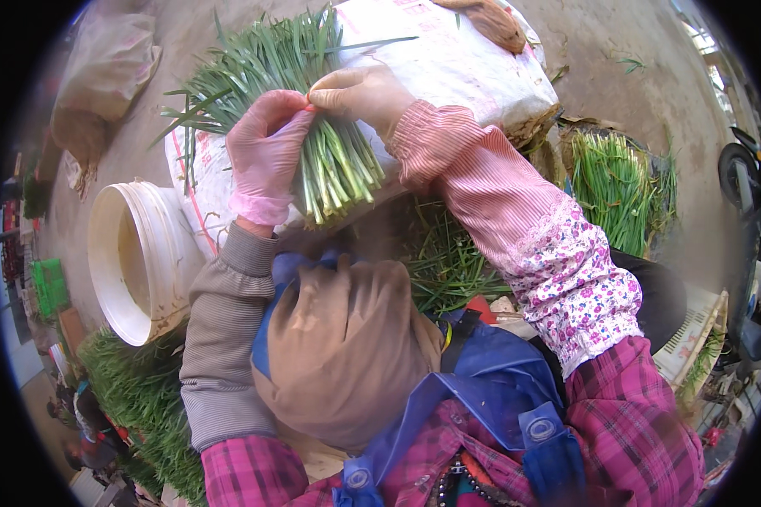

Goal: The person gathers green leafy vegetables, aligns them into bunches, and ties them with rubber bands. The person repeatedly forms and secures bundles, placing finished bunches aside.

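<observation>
A bunch of garlic chives point(339, 168) lies across a white woven sack point(431, 70), pale cut stems pointing toward me and green leaves spread to the far left. An orange-red tie point(311, 104) runs at the bunch's upper side. Its near end is pinched by my left hand point(267, 149), in a pink glove. My right hand point(363, 95), in a pale thin glove, pinches the same tie between thumb and forefinger, close to the left fingertips. How far the tie passes beneath the stems is hidden.
A white plastic bucket point(158, 253) lies tilted at left, beside a heap of greens point(133, 405). Cut chives point(615, 190) stand stacked at right. Loose leaves point(450, 260) lie below the sack. A brown glove-like item point(491, 25) rests on its far end.
</observation>
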A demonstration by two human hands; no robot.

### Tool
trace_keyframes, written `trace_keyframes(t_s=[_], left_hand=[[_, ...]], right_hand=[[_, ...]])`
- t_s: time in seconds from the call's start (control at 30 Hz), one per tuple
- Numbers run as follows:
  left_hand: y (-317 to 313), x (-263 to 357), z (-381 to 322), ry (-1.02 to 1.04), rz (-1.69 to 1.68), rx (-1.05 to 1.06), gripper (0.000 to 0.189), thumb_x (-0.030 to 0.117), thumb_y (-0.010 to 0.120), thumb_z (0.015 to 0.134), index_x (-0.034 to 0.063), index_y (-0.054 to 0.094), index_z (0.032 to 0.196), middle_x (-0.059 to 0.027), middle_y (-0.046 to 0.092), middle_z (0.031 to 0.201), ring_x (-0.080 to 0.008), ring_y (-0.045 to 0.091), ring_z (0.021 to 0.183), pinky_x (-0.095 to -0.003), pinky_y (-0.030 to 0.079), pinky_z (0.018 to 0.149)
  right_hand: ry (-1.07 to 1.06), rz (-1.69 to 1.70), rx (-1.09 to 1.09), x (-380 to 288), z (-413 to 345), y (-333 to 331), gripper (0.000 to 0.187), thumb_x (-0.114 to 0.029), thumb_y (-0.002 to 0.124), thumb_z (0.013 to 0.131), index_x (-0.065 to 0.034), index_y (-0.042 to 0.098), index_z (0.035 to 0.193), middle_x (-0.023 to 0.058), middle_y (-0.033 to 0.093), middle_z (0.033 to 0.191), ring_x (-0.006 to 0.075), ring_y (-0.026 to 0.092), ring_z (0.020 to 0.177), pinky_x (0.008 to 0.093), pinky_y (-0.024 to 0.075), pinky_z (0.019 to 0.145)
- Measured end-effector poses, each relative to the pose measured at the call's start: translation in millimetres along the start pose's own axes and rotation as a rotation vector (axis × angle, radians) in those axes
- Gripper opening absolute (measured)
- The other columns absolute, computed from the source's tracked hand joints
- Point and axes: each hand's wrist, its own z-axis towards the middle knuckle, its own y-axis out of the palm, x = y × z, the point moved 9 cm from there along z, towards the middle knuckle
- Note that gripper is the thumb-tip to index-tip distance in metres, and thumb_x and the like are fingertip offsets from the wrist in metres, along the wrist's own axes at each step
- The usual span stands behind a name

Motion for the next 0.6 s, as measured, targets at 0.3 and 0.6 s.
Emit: trace_keyframes(t_s=[0.3, 0.6], left_hand=[[21.3, 66.5, -46.2, 0.757, 0.545, -0.168, 0.033, 0.002, 0.068, 0.078, 0.0092, 0.068, 0.109, -0.0097, 0.065, 0.112, -0.0259, 0.060, 0.105, -0.0392, 0.045, 0.094], [40.7, 39.3, -73.1, 0.556, 0.520, -0.550, 0.030, 0.014, 0.058, 0.084, 0.0068, 0.063, 0.113, -0.0117, 0.059, 0.120, -0.0297, 0.052, 0.119, -0.0465, 0.034, 0.106]], right_hand=[[-0.001, 0.071, 0.126, -10.3, -2.9, 5.2, 0.016, -0.011, 0.065, 0.088, -0.0002, 0.069, 0.100, 0.0060, 0.069, 0.091, 0.0135, 0.063, 0.083, 0.0258, 0.0503, 0.077], [-0.686, -0.277, -0.122, -116.0, -22.0, 82.1, 0.018, -0.014, 0.060, 0.087, -0.0022, 0.070, 0.096, 0.0087, 0.070, 0.085, 0.0160, 0.065, 0.078, 0.0303, 0.0524, 0.077]])
